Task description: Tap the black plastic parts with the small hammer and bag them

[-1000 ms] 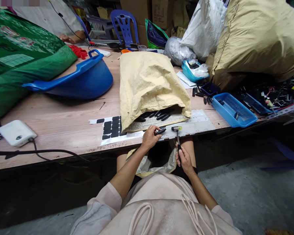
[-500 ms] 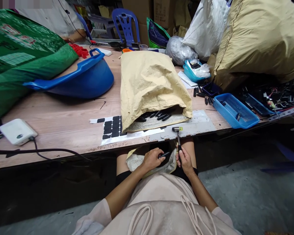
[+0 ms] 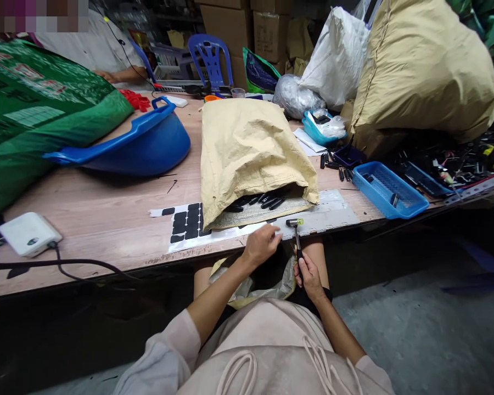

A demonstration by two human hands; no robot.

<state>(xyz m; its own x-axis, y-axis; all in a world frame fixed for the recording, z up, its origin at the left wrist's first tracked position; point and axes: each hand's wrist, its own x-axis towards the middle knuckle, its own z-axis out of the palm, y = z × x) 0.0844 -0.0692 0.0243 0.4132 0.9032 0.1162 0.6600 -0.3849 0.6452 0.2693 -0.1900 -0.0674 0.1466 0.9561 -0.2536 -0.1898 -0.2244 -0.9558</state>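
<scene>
My right hand [image 3: 310, 275] is wrapped round the black handle of a small hammer [image 3: 297, 235], whose head has a clear yellowish face and sits level with the table's front edge. My left hand [image 3: 262, 244] is over that edge with fingers loosely apart and no object visible in it. Just beyond it, a tan paper sack [image 3: 251, 148] lies on its side, its mouth facing me. Several slim black plastic pieces [image 3: 271, 202] show inside the mouth. Below my hands, an opened sack [image 3: 239, 288] with a pale lining rests between my legs; its inside is dark.
A sheet of black stickers [image 3: 188, 222] lies left of the sack. Further left are a blue basin [image 3: 148, 148] and a white box [image 3: 29, 233] with a cable. On the right are a blue basket [image 3: 391, 189] and a bulging tan sack [image 3: 424, 71]. Another person's arm [image 3: 127, 75] is at back left.
My left hand has risen from the lap sack to the table edge, and the black piece it held is no longer in it. The hammer stays in my right hand.
</scene>
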